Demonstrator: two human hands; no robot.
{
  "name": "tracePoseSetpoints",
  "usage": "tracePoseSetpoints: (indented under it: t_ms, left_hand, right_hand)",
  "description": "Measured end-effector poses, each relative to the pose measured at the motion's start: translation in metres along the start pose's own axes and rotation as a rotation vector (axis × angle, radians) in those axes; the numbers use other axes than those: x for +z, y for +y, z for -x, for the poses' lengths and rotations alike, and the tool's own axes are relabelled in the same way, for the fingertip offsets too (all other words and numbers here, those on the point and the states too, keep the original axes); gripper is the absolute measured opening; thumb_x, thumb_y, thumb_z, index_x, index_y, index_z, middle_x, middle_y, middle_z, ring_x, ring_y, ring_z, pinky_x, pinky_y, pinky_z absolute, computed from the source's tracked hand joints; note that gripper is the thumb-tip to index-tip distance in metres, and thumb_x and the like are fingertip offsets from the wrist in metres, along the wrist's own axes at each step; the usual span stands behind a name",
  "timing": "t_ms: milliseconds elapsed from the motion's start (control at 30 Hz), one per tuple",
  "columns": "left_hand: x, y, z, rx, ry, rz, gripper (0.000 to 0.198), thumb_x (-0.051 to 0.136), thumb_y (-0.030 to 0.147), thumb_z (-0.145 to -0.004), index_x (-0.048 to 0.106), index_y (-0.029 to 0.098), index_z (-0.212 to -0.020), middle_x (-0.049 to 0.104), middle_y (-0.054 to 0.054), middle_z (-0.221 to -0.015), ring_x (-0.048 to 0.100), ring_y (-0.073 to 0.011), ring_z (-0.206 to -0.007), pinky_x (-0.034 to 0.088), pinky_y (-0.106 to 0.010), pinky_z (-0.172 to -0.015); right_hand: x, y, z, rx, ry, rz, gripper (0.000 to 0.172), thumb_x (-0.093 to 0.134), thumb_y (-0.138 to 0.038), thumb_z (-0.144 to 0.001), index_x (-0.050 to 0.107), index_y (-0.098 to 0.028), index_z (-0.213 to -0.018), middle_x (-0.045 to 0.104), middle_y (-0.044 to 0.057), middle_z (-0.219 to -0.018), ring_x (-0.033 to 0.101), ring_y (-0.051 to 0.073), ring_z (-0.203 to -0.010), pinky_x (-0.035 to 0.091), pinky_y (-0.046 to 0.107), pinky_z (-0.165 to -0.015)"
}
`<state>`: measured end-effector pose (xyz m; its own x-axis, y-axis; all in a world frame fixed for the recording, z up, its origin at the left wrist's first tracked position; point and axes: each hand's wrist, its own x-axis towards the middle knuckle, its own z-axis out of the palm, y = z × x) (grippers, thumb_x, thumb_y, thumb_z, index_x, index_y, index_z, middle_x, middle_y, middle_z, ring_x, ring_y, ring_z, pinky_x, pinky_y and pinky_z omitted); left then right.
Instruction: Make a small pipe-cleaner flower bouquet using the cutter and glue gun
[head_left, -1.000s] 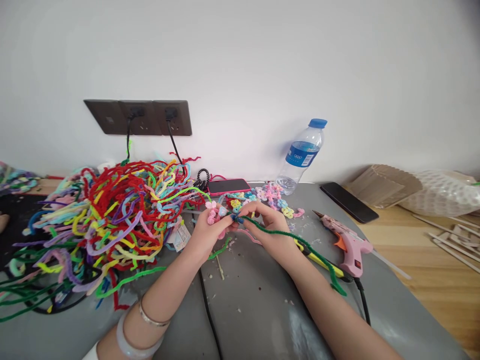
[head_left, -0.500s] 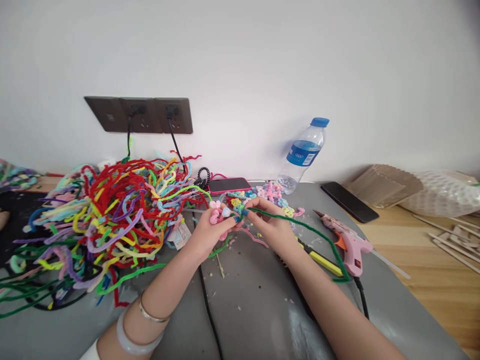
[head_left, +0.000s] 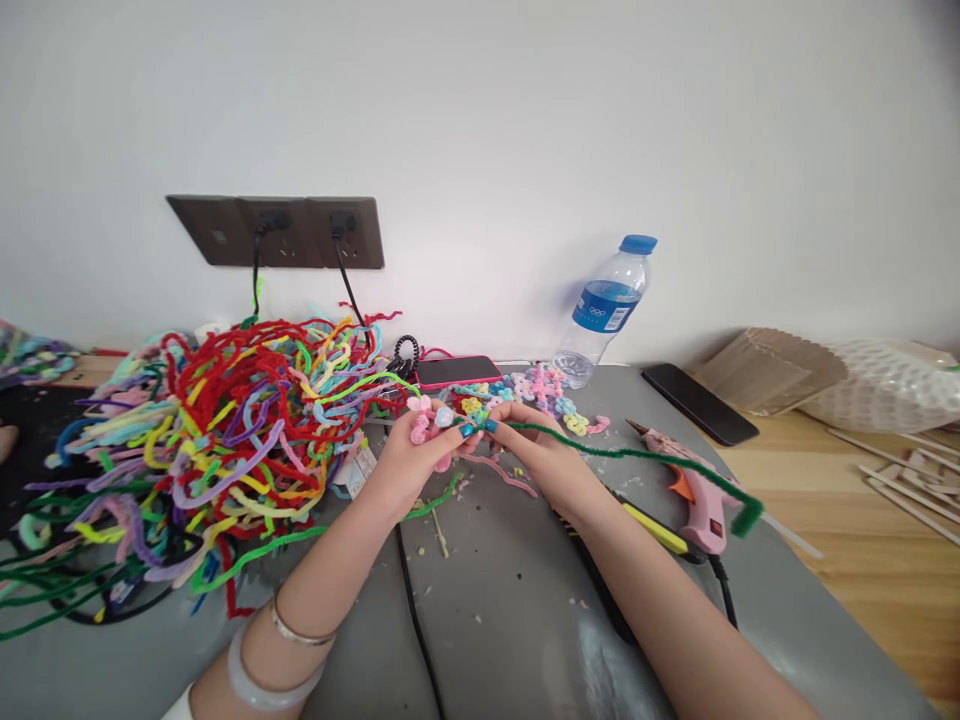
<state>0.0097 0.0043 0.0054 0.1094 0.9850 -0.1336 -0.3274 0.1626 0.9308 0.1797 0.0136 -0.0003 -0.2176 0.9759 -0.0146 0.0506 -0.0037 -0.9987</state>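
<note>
My left hand [head_left: 417,448] is closed around a small bundle of pink and pale pipe-cleaner flowers [head_left: 421,421], its thumb pressed near their stems. Beside it, thumb tip almost against thumb tip, my right hand [head_left: 534,436] pinches a dark green pipe cleaner [head_left: 637,453]. The long free end of that pipe cleaner stretches right, over the pink glue gun [head_left: 705,505], and ends in a bent tip. Just behind my fingers lie several small pastel pipe-cleaner flowers [head_left: 544,385]. My fingers hide where the green strand meets the bundle.
A big tangle of coloured pipe cleaners [head_left: 240,430] covers the left side. Behind my hands are a pink-edged phone [head_left: 459,371] and a water bottle [head_left: 606,308]. A yellow-and-black tool [head_left: 652,527] lies under my right forearm; a black phone [head_left: 699,403] is farther right. A black cable [head_left: 414,610] crosses the mat.
The dark green pipe cleaner's free end has swung outward to the right and straightened, where it earlier bent down beside the glue gun. Both hands stay nearly in place.
</note>
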Motion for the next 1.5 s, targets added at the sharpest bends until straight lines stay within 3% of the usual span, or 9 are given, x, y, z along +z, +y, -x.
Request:
tracePoseSetpoints:
  t_ms: [200,433,567,700,933,1100,1200,1500]
  left_hand:
    - [0.002,-0.001,0.000,-0.022,-0.029,0.097,0.029,0.083,0.035,-0.067,0.071,0.015,-0.083,0.071,-0.004,-0.076,0.069,-0.0175,-0.076,0.057,-0.030,-0.075]
    - [0.001,0.001,-0.001,-0.040,0.002,0.168,0.032,0.083,0.039,-0.066,0.070,0.015,-0.082,0.068,-0.002,-0.067,0.070,-0.0180,-0.074,0.057,-0.028,-0.073]
    - [0.000,0.002,-0.002,-0.030,0.012,0.238,0.037,0.081,0.044,-0.068,0.067,0.015,-0.087,0.069,-0.003,-0.072,0.071,-0.0182,-0.076,0.058,-0.028,-0.073]
    - [-0.001,0.004,-0.002,-0.014,0.012,0.273,0.036,0.078,0.047,-0.072,0.065,0.017,-0.088,0.067,-0.002,-0.073,0.072,-0.0193,-0.080,0.058,-0.028,-0.074]
    - [0.000,0.004,-0.001,0.022,-0.016,0.211,0.038,0.083,0.039,-0.068,0.069,0.016,-0.094,0.069,-0.004,-0.076,0.071,-0.0193,-0.079,0.052,-0.023,-0.058]
    - [-0.002,0.000,-0.002,0.067,-0.035,0.154,0.032,0.079,0.039,-0.073,0.070,0.016,-0.095,0.072,-0.006,-0.087,0.070,-0.0178,-0.077,0.049,-0.023,-0.055]
    - [-0.003,-0.001,-0.003,0.066,-0.017,0.151,0.035,0.080,0.040,-0.071,0.071,0.016,-0.095,0.072,-0.006,-0.083,0.070,-0.0174,-0.075,0.050,-0.023,-0.054]
    - [0.006,0.002,0.001,0.079,0.029,0.310,0.044,0.090,0.025,-0.059,0.068,0.019,-0.096,0.073,-0.002,-0.097,0.073,-0.0181,-0.089,0.057,-0.026,-0.078]
  right_hand:
    - [0.004,0.000,0.001,-0.055,0.093,-0.115,0.025,0.071,-0.044,-0.078,0.061,-0.021,-0.077,0.060,-0.001,-0.072,0.056,0.015,-0.069,0.043,0.026,-0.064]
    - [0.010,0.011,-0.001,-0.092,0.120,-0.280,0.021,0.074,-0.040,-0.079,0.063,-0.023,-0.079,0.065,-0.001,-0.079,0.061,0.015,-0.075,0.046,0.028,-0.073]
    - [0.011,0.011,-0.002,-0.080,0.135,-0.375,0.025,0.078,-0.042,-0.075,0.062,-0.023,-0.077,0.061,-0.002,-0.075,0.059,0.015,-0.073,0.047,0.028,-0.072]
    - [0.012,0.008,-0.003,-0.007,0.109,-0.482,0.035,0.083,-0.046,-0.065,0.058,-0.024,-0.077,0.061,-0.002,-0.075,0.058,0.016,-0.069,0.049,0.030,-0.071]
    - [0.012,0.004,-0.004,0.056,0.076,-0.594,0.039,0.086,-0.045,-0.061,0.061,-0.025,-0.082,0.063,-0.002,-0.075,0.059,0.014,-0.069,0.049,0.029,-0.073]
    - [0.012,0.002,-0.002,0.034,0.025,-0.528,0.034,0.085,-0.045,-0.064,0.066,-0.025,-0.085,0.067,-0.001,-0.082,0.060,0.015,-0.072,0.051,0.031,-0.076]
    - [0.011,0.003,-0.001,0.018,0.002,-0.484,0.029,0.082,-0.044,-0.069,0.066,-0.024,-0.082,0.067,0.000,-0.082,0.060,0.015,-0.074,0.051,0.030,-0.076]
    - [0.010,0.006,-0.004,0.060,0.063,-0.611,0.031,0.086,-0.041,-0.065,0.062,-0.023,-0.075,0.065,-0.003,-0.077,0.058,0.012,-0.068,0.050,0.027,-0.073]
